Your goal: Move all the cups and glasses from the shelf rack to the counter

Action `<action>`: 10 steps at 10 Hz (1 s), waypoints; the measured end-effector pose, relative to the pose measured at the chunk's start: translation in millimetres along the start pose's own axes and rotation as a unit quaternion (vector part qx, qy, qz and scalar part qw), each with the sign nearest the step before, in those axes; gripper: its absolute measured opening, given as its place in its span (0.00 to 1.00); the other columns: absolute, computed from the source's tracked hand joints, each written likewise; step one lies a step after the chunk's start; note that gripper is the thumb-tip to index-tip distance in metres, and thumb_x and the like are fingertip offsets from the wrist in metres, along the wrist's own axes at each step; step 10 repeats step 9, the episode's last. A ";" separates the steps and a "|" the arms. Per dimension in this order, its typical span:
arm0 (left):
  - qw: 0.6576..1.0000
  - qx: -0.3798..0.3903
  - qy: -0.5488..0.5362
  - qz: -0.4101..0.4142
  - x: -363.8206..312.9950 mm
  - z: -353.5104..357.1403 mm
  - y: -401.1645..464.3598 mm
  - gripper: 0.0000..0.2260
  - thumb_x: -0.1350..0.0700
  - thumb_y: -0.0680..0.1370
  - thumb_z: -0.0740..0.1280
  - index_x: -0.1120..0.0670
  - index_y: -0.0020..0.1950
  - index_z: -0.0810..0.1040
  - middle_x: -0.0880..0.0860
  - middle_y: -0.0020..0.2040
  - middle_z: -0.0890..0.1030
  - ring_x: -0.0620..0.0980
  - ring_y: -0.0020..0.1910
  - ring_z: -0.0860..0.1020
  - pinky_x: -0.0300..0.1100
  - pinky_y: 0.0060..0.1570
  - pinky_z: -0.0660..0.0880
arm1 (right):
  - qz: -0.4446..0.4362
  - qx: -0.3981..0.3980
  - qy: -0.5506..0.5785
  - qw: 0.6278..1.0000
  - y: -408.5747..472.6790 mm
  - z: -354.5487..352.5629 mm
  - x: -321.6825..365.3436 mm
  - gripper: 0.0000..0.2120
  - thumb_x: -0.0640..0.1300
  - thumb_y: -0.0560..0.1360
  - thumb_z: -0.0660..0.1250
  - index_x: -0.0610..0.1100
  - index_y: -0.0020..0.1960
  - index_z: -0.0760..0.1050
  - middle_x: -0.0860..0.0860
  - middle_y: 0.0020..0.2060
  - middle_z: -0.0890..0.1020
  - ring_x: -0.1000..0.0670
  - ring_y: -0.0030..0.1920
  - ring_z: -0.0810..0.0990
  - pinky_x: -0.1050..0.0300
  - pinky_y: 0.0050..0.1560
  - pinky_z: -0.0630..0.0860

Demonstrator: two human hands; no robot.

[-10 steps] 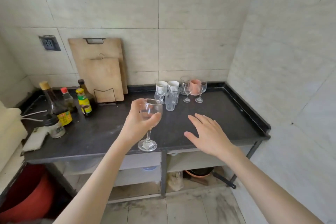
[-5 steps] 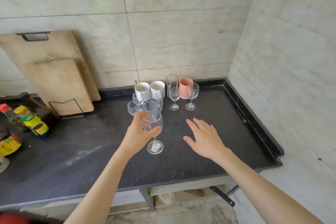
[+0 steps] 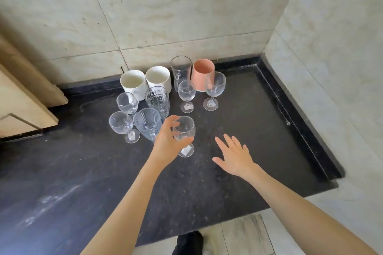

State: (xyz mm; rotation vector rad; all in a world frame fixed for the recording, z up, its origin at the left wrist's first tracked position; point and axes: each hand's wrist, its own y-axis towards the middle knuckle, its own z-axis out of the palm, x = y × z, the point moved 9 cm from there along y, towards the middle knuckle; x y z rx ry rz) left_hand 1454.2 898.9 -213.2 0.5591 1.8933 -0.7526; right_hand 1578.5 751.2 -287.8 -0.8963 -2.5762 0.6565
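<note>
On the dark tabletop [image 3: 248,130] there are eleven drinking vessels. Two white cups [image 3: 132,85] and [image 3: 158,77] stand side by side at the back edge. One pink cup [image 3: 202,73] stands to their right, also at the back edge, with one tall plain glass [image 3: 180,70] between it and the white cups. There are two patterned glass mugs: one [image 3: 156,99] in front of the white cups, one [image 3: 147,123] nearer the front. Five stemmed wine glasses complete the count: two [image 3: 126,102] and [image 3: 120,123] on the left of the group, two [image 3: 186,93] and [image 3: 215,85] in front of the tall glass and pink cup, and one [image 3: 184,130] in the left hand [image 3: 167,143].

That fifth wine glass stands upright, its long axis vertical, mouth up and foot down, in the middle of the tabletop just right of the nearer mug. The left hand's fingers curl around its bowl, grasping it. The right hand [image 3: 234,157] hovers beside it, fingers spread and released, holding nothing.

Compared with half a second ago, the glass has come closer to the group and the view has tilted down, so the bottles at the left are out of sight.
</note>
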 end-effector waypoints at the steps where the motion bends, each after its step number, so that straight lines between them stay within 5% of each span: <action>1: 1.000 0.003 0.007 0.001 4.4 7.2 32.9 0.27 0.57 0.70 0.73 0.48 0.64 0.65 0.49 0.62 0.71 0.51 0.53 0.75 0.45 0.49 0.75 | 0.018 0.028 0.002 0.999 32.3 6.7 -7.3 0.36 0.60 0.75 0.58 0.52 0.75 0.43 0.46 0.77 0.44 0.41 0.76 0.42 0.35 0.71 0.50; 4: 1.000 -0.008 -0.002 -0.023 18.7 17.8 84.9 0.29 0.60 0.69 0.73 0.51 0.66 0.64 0.47 0.60 0.70 0.54 0.60 0.74 0.56 0.59 0.72 | 0.038 0.082 0.010 0.996 80.5 19.3 -26.3 0.51 0.62 0.67 0.69 0.56 0.74 0.36 0.47 0.75 0.33 0.39 0.73 0.32 0.27 0.68 0.47; 6: 0.999 -0.042 -0.011 -0.027 23.1 19.2 90.4 0.28 0.59 0.68 0.74 0.47 0.64 0.66 0.45 0.58 0.70 0.50 0.58 0.74 0.48 0.57 0.74 | 0.031 0.088 0.008 0.996 84.7 23.4 -27.0 0.52 0.63 0.66 0.69 0.56 0.74 0.34 0.46 0.74 0.31 0.38 0.73 0.31 0.26 0.66 0.47; 8: 0.997 -0.063 -0.048 -0.012 19.2 22.9 89.2 0.26 0.61 0.69 0.73 0.42 0.60 0.66 0.38 0.55 0.69 0.40 0.53 0.74 0.28 0.42 0.73 | 0.033 0.095 0.019 0.995 87.2 27.6 -28.6 0.53 0.63 0.66 0.69 0.56 0.73 0.33 0.47 0.73 0.29 0.38 0.72 0.30 0.26 0.66 0.45; 10: 0.996 -0.069 -0.047 -0.016 22.4 25.7 85.6 0.28 0.59 0.70 0.72 0.40 0.63 0.64 0.38 0.58 0.70 0.40 0.54 0.74 0.30 0.46 0.74 | 0.037 0.093 0.015 0.995 87.4 26.9 -28.3 0.53 0.63 0.66 0.69 0.56 0.73 0.32 0.46 0.73 0.29 0.38 0.72 0.30 0.26 0.66 0.45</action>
